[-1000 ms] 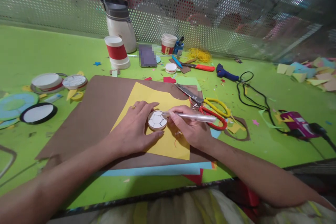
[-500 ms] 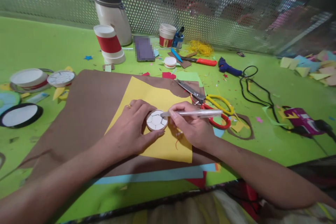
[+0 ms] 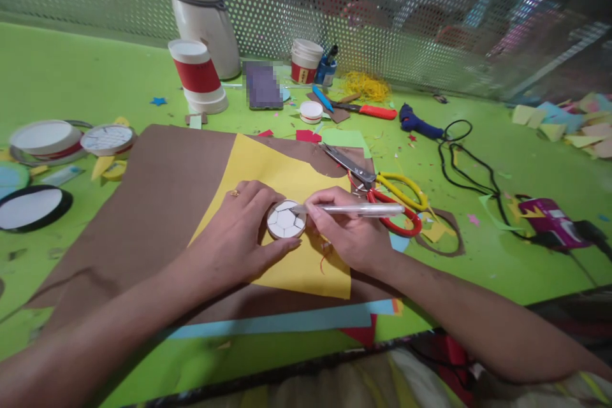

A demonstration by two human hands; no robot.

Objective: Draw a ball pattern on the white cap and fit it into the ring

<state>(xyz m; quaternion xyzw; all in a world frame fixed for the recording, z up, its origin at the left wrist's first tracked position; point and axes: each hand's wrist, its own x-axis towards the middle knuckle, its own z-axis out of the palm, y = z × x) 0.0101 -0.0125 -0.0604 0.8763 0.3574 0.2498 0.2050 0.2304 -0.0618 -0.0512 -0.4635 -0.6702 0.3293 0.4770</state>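
A small white disc (image 3: 285, 222) with black lines in a football pattern lies on a sheet of yellow paper (image 3: 272, 274). Thumb and fingers of my left hand (image 3: 246, 223) close around the disc's left side and hold it. My right hand (image 3: 351, 229) pinches a silver pen (image 3: 368, 209), its tip touching the disc's top near the upper right. Beneath the yellow paper is a large brown sheet (image 3: 157, 204). Right by my right hand lie scissors (image 3: 363, 172) with yellow and red handles.
At the back stand a red-and-white paper cup stack (image 3: 194, 73), a flask (image 3: 203, 25) and a blue bottle (image 3: 326, 70). A red-handled cutter (image 3: 377, 112), blue glue gun (image 3: 418, 122) and black cord (image 3: 478, 172) are to the right. Round lids (image 3: 45, 139) sit at left.
The pen tip has shifted very slightly on the disc. Both hands stay in almost the same place, and the camera view has moved a little.
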